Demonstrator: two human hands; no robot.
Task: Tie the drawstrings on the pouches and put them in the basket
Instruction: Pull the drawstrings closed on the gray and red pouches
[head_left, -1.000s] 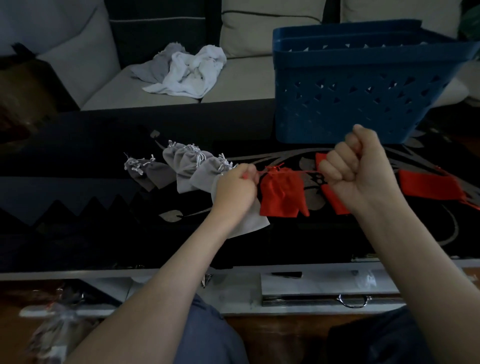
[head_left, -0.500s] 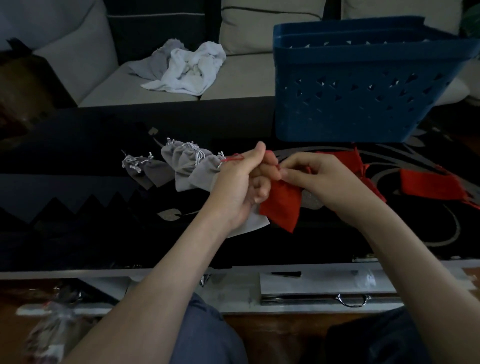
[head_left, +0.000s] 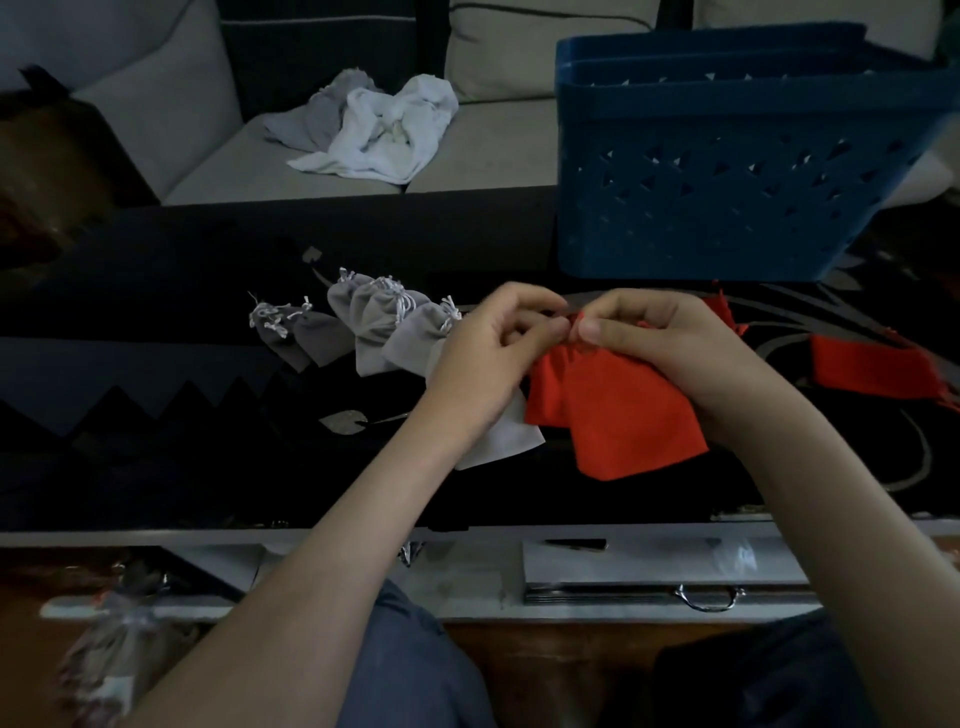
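A red pouch (head_left: 618, 410) hangs over the dark table, gathered at its top. My left hand (head_left: 488, 358) and my right hand (head_left: 670, 348) meet at that top, each pinching the red drawstring between thumb and fingers. Several grey pouches (head_left: 374, 327) with cinched white strings lie in a row to the left. Another red pouch (head_left: 872, 364) lies flat on the right, and a bit more red fabric (head_left: 727, 312) shows behind my right hand. The blue basket (head_left: 727, 156) stands at the back right; its inside is hidden.
A dark glossy table (head_left: 208, 415) with a silver pattern carries everything. Behind it is a light sofa (head_left: 493, 166) with crumpled white and grey cloth (head_left: 379, 130). A shelf with a drawer handle (head_left: 706, 597) sits below the table's front edge.
A second ago my hands were apart, pulling the drawstring taut sideways. They have come together at the pouch's top, and the pouch has shifted slightly right and lower.
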